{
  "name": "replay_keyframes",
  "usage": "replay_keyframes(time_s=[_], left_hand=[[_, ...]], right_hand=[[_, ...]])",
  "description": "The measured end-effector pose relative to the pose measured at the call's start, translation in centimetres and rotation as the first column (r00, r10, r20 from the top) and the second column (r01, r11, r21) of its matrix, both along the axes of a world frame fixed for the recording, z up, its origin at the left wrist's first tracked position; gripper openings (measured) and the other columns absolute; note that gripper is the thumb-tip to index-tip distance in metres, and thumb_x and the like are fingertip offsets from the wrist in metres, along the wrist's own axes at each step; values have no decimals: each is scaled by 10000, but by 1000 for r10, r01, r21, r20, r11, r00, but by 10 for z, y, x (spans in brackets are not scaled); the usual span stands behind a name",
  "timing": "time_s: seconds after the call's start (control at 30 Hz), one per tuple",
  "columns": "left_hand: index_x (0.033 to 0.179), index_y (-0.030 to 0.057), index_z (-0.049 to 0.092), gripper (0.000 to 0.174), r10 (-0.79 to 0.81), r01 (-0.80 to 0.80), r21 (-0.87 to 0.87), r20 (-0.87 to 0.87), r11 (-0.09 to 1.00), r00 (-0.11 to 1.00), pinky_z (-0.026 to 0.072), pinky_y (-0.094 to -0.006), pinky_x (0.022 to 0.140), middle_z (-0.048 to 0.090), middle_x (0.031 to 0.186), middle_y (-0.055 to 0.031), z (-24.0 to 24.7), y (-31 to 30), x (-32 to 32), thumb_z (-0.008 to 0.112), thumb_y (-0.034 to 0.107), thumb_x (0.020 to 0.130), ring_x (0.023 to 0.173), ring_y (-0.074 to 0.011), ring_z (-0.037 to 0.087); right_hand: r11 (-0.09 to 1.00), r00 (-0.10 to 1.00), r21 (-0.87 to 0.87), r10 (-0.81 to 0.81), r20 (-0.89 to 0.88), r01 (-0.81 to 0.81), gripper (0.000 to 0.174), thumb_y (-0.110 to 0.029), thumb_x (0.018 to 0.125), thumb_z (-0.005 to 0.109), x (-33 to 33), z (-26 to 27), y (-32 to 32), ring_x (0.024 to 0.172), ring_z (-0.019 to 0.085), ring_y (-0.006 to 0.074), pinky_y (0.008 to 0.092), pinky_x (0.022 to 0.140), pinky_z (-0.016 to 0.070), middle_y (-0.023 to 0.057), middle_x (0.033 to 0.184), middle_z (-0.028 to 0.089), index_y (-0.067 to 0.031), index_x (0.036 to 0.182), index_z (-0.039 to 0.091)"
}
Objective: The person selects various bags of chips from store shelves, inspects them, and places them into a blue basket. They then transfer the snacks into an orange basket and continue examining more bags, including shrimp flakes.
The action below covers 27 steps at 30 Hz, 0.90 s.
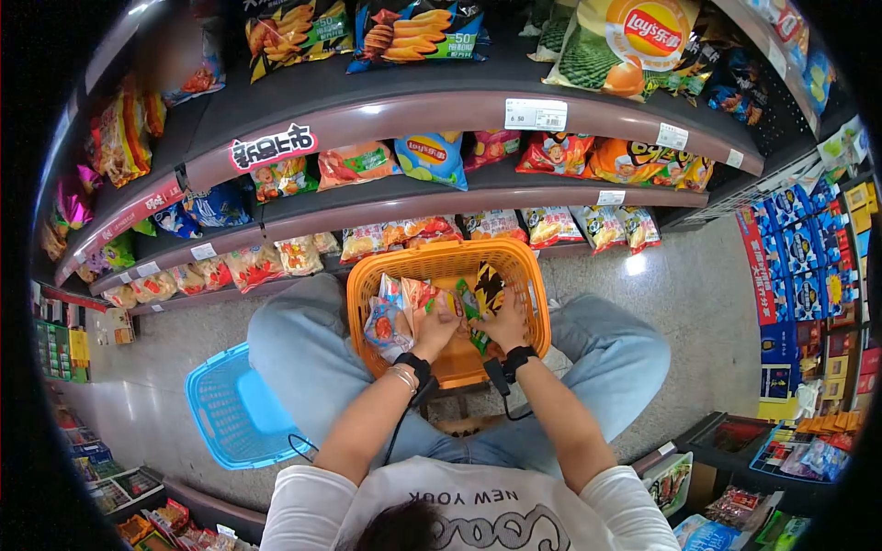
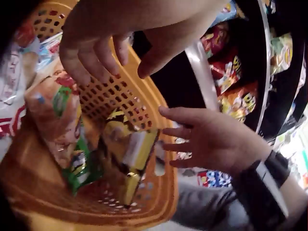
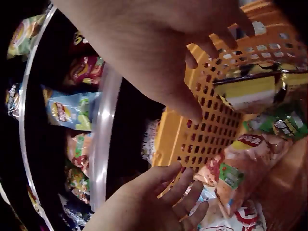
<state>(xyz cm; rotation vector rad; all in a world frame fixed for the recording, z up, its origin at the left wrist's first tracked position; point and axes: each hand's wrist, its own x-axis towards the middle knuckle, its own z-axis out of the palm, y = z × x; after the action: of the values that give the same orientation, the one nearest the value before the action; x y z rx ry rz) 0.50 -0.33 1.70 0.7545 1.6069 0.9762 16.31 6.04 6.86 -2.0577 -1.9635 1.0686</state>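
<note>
The orange basket (image 1: pixel 363 266) stands between the person's legs, holding several snack bags. Above its left part is the left hand (image 1: pixel 434 336), fingers loosely bent and gripping nothing in the left wrist view. The right hand (image 1: pixel 504 323) hovers over the right side, fingers spread in the left wrist view, near the basket's rim. Below the hands lie a pink bag (image 2: pixel 55 113), a green packet (image 2: pixel 82 168) and a yellow-and-black bag (image 3: pixel 248 91). White-and-red bags (image 1: pixel 386 326) fill the basket's left end.
A blue basket (image 1: pixel 225 418) stands on the floor at the left. Shelves (image 1: pixel 441 115) of snack bags curve across the front. Bent legs (image 1: pixel 611 354) flank the orange basket; blue packages (image 1: pixel 804 253) are stacked at the right. Cables hang from both wrist cameras.
</note>
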Motion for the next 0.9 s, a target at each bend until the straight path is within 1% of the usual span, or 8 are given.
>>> replay_keyframes(time_s=[0.13, 0.23, 0.33, 0.43, 0.53, 0.57, 0.67, 0.9], left_hand=[[1020, -37, 578, 325, -13, 13, 1, 30, 1000, 999, 506, -313, 758, 649, 943, -139, -14, 4, 4, 698, 142, 777, 891, -208, 636], [1055, -37, 574, 341, -7, 6, 54, 25, 999, 1000, 506, -308, 756, 645, 944, -126, -28, 5, 6, 687, 153, 795, 896, -201, 632], [1074, -17, 573, 333, 11, 4, -103, 140, 995, 990, 501, -288, 749, 635, 948, -102, 0, 9, 6, 670, 167, 815, 871, -196, 623], [1092, 19, 570, 324, -9, 64, -211, 251, 975, 968, 497, -304, 756, 624, 957, -67, 1, 12, -1, 651, 207, 841, 844, -194, 609], [1197, 80, 518, 348, 31, 112, -380, 351, 918, 936, 484, -348, 862, 563, 1133, -78, 30, 11, -3, 552, 306, 934, 1028, -195, 568], [1336, 91, 419, 469, -38, 199, -412, 368, 889, 929, 467, -401, 938, 478, 1279, -96, 42, 13, -6, 511, 350, 956, 1120, -227, 529], [1423, 92, 311, 587, -26, 201, -399, 403, 895, 915, 447, -430, 978, 438, 1327, -116, 44, 11, -7, 502, 393, 956, 1148, -270, 513], [1460, 96, 168, 934, 91, 203, -305, 729, 931, 678, 453, -527, 929, 459, 1279, -157, 86, 14, -11, 571, 642, 819, 1049, -334, 564]], right_hand=[[996, 989, -53, -59, 137, 67, 956, -319, 672, 820, -5, -3, -1, 1277, 353, 423, 588, 983, 337, 172, 1459, 308, -156, 1429, 258], [994, 993, -14, -108, 44, 109, 892, -259, 691, 800, 14, -80, 5, 1152, 510, 384, 530, 887, 447, 191, 1345, 464, -145, 1414, 289], [994, 989, 56, -103, 105, 97, 726, -194, 722, 761, 9, -64, 5, 961, 620, 361, 479, 757, 515, 198, 1137, 611, -115, 1348, 402], [973, 997, 216, -76, -7, 75, 523, -162, 754, 720, 10, -48, 3, 888, 635, 376, 479, 715, 523, 204, 989, 655, -81, 1232, 523], [973, 995, 210, -82, -59, 92, 404, -152, 779, 692, 13, -29, 4, 886, 633, 381, 479, 716, 522, 214, 961, 654, -58, 1155, 580], [969, 995, 224, -98, -36, 103, 390, -153, 785, 679, 15, -37, 6, 872, 635, 386, 487, 713, 520, 218, 949, 654, -56, 1151, 584], [975, 997, 212, -74, 12, 70, 392, -153, 777, 679, 16, -21, 4, 866, 636, 384, 484, 711, 523, 215, 950, 653, -69, 1148, 587], [982, 991, 140, 115, 70, -124, 342, -159, 762, 660, -20, 60, -25, 886, 638, 378, 468, 720, 518, 168, 934, 667, -149, 1102, 622]])
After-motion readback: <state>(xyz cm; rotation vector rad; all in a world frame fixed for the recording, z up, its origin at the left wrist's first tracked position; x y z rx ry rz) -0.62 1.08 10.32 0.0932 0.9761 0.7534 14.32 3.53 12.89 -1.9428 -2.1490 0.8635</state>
